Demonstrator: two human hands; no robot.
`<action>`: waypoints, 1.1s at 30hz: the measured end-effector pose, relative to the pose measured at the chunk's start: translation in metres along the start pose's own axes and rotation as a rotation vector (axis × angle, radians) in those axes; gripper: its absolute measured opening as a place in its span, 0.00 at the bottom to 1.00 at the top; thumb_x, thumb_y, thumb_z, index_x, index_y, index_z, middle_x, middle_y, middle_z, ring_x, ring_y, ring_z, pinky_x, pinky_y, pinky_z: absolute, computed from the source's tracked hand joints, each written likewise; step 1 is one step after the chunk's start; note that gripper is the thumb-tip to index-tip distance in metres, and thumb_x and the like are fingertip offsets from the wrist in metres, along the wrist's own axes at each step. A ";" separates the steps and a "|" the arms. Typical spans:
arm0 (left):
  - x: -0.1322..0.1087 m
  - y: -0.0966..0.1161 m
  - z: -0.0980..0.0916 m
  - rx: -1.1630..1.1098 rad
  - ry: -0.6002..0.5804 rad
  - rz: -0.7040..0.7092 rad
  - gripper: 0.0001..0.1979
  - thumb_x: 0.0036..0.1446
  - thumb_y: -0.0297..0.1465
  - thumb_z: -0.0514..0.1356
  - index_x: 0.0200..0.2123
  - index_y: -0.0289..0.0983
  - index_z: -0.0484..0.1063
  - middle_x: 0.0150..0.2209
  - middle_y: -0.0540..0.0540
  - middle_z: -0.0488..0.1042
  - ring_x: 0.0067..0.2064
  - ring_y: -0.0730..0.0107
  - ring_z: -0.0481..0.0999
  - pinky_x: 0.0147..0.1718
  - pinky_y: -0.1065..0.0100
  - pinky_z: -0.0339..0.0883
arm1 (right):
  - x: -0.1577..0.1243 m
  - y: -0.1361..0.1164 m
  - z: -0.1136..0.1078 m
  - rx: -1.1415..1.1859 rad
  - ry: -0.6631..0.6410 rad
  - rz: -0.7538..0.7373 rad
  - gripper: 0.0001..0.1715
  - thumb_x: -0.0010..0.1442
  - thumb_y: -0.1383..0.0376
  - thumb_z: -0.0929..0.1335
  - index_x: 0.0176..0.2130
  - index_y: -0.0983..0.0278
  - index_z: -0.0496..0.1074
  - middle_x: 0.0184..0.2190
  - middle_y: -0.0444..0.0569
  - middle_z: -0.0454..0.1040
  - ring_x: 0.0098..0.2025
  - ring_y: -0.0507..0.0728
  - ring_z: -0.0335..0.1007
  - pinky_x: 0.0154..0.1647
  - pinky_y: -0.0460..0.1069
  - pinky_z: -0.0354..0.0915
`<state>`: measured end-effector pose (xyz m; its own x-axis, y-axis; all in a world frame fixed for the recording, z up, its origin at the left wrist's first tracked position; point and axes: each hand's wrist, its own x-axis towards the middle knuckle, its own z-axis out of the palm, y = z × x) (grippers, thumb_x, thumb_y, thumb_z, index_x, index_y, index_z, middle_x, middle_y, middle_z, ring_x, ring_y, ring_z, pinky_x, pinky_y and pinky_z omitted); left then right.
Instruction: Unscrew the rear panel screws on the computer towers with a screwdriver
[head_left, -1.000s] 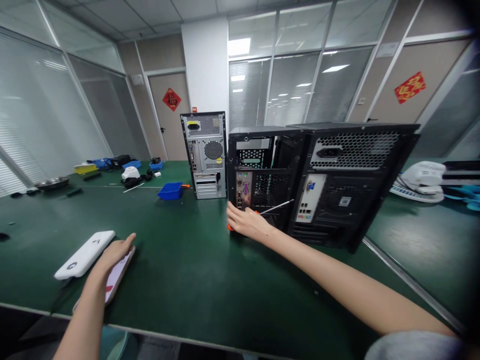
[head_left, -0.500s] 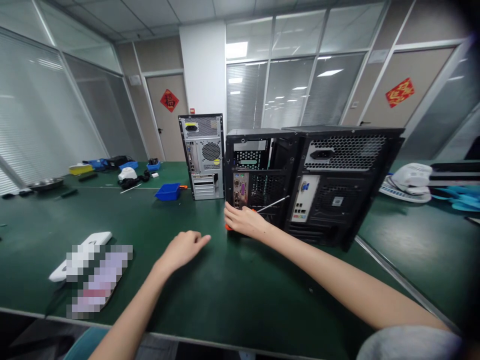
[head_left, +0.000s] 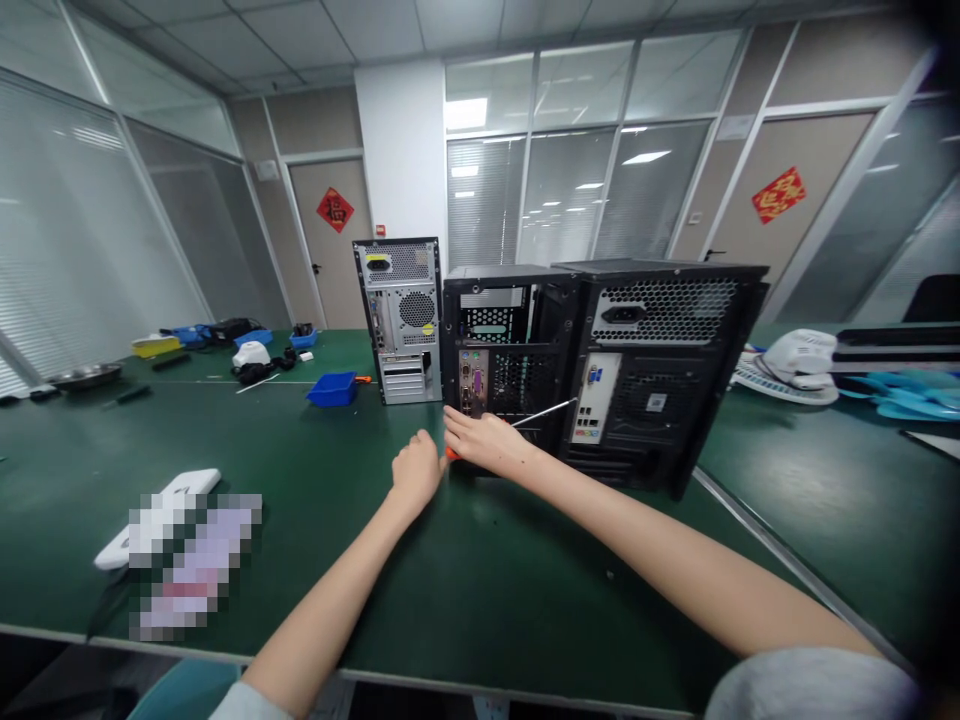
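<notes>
My right hand [head_left: 484, 440] is closed around a screwdriver [head_left: 544, 411]; its thin metal shaft points right, and a bit of orange handle shows under the fingers. The hand is at the lower rear of an opened black computer case [head_left: 566, 352] with a port panel [head_left: 472, 372] and a bare upper bay. My left hand [head_left: 418, 468] is close beside the right hand, left of the case's lower corner. Its fingers are curled in, and what they hold, if anything, is hidden. Against the opened case stands another black computer case [head_left: 667, 380], its back towards me.
A silver computer case [head_left: 409, 320] stands behind to the left, beside a blue tray [head_left: 332, 389]. A white device [head_left: 180, 490] lies front left, next to a blurred-out flat object [head_left: 214, 545]. White and blue fan parts [head_left: 802, 365] are on the right. The green table [head_left: 525, 600] has a metal seam.
My left hand has moved right and slightly up, beside the right hand, and its fingers have curled in. The right hand keeps the screwdriver. The view has shifted slightly.
</notes>
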<state>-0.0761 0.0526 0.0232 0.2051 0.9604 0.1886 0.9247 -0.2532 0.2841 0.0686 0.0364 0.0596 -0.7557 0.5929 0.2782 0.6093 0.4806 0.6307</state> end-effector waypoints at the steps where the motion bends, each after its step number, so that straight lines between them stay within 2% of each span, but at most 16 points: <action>1: 0.006 -0.002 0.000 -0.022 0.017 0.015 0.22 0.54 0.32 0.55 0.50 0.25 0.62 0.45 0.23 0.70 0.47 0.42 0.74 0.41 0.52 0.68 | 0.000 -0.001 0.000 0.000 0.000 0.008 0.12 0.63 0.73 0.57 0.41 0.70 0.67 0.49 0.59 0.70 0.62 0.57 0.56 0.32 0.44 0.71; 3: 0.016 -0.005 0.001 -0.081 0.035 0.110 0.26 0.53 0.26 0.54 0.55 0.25 0.55 0.52 0.25 0.66 0.54 0.51 0.70 0.48 0.58 0.66 | 0.001 -0.002 -0.001 0.001 0.002 0.019 0.13 0.63 0.74 0.56 0.42 0.71 0.67 0.48 0.60 0.70 0.62 0.57 0.56 0.32 0.45 0.71; 5: 0.026 -0.007 0.004 -0.153 0.049 0.239 0.33 0.52 0.24 0.53 0.61 0.28 0.46 0.59 0.29 0.60 0.60 0.63 0.63 0.55 0.66 0.60 | 0.002 -0.002 -0.002 0.004 0.007 0.019 0.14 0.63 0.74 0.56 0.44 0.72 0.67 0.49 0.61 0.70 0.62 0.57 0.56 0.32 0.45 0.72; 6: 0.031 -0.008 0.006 -0.204 0.055 0.313 0.36 0.52 0.24 0.53 0.63 0.29 0.41 0.61 0.30 0.57 0.62 0.66 0.60 0.57 0.67 0.57 | 0.002 -0.002 -0.002 0.007 0.010 0.018 0.15 0.63 0.74 0.56 0.45 0.73 0.66 0.50 0.62 0.69 0.62 0.58 0.55 0.32 0.46 0.72; 8: 0.039 -0.011 0.013 -0.366 0.067 0.442 0.40 0.51 0.22 0.52 0.65 0.29 0.34 0.62 0.29 0.56 0.62 0.64 0.60 0.58 0.64 0.56 | 0.001 -0.001 -0.003 0.014 0.014 0.013 0.16 0.63 0.74 0.55 0.46 0.73 0.66 0.53 0.63 0.67 0.63 0.58 0.54 0.32 0.46 0.72; 10: 0.045 -0.013 0.018 -0.442 0.055 0.481 0.43 0.50 0.21 0.51 0.65 0.29 0.29 0.60 0.28 0.59 0.58 0.59 0.65 0.55 0.58 0.60 | -0.001 0.000 -0.004 0.024 0.012 0.005 0.16 0.64 0.74 0.55 0.44 0.72 0.67 0.53 0.62 0.68 0.63 0.57 0.54 0.32 0.45 0.72; 15: 0.051 -0.016 0.022 -0.424 0.073 0.553 0.47 0.49 0.21 0.50 0.64 0.31 0.19 0.56 0.26 0.63 0.54 0.55 0.69 0.49 0.54 0.64 | -0.010 0.003 -0.003 0.046 0.010 -0.001 0.15 0.65 0.70 0.56 0.40 0.70 0.69 0.53 0.58 0.69 0.63 0.56 0.55 0.33 0.44 0.71; 21: 0.051 -0.018 0.015 -0.447 0.036 0.564 0.47 0.53 0.24 0.53 0.64 0.31 0.19 0.57 0.25 0.63 0.56 0.52 0.67 0.52 0.52 0.62 | -0.022 0.006 -0.006 0.048 0.033 -0.024 0.15 0.66 0.68 0.57 0.45 0.68 0.69 0.59 0.55 0.63 0.63 0.58 0.54 0.31 0.46 0.72; 25: 0.052 -0.020 0.017 -0.452 0.082 0.589 0.48 0.53 0.25 0.55 0.64 0.35 0.20 0.61 0.25 0.55 0.61 0.50 0.61 0.54 0.51 0.61 | -0.027 0.008 -0.015 0.045 0.048 -0.017 0.15 0.65 0.69 0.57 0.45 0.69 0.69 0.61 0.55 0.59 0.64 0.59 0.53 0.28 0.44 0.71; 28: 0.053 -0.021 0.018 -0.433 0.103 0.586 0.50 0.52 0.25 0.58 0.65 0.37 0.21 0.63 0.25 0.51 0.62 0.48 0.60 0.54 0.50 0.61 | -0.032 0.010 -0.020 0.050 0.056 0.006 0.15 0.64 0.72 0.57 0.46 0.69 0.68 0.60 0.55 0.61 0.63 0.60 0.54 0.28 0.45 0.71; 33: 0.050 -0.019 0.015 -0.435 0.106 0.555 0.53 0.50 0.27 0.62 0.65 0.34 0.22 0.60 0.24 0.57 0.60 0.48 0.62 0.54 0.50 0.61 | -0.041 0.013 -0.031 0.083 0.070 0.072 0.13 0.64 0.68 0.58 0.44 0.68 0.68 0.56 0.55 0.66 0.60 0.60 0.58 0.33 0.47 0.72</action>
<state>-0.0784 0.1072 0.0132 0.5558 0.6653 0.4984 0.4763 -0.7462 0.4650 0.0997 -0.0016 0.0792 -0.7221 0.5829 0.3724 0.6784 0.4915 0.5461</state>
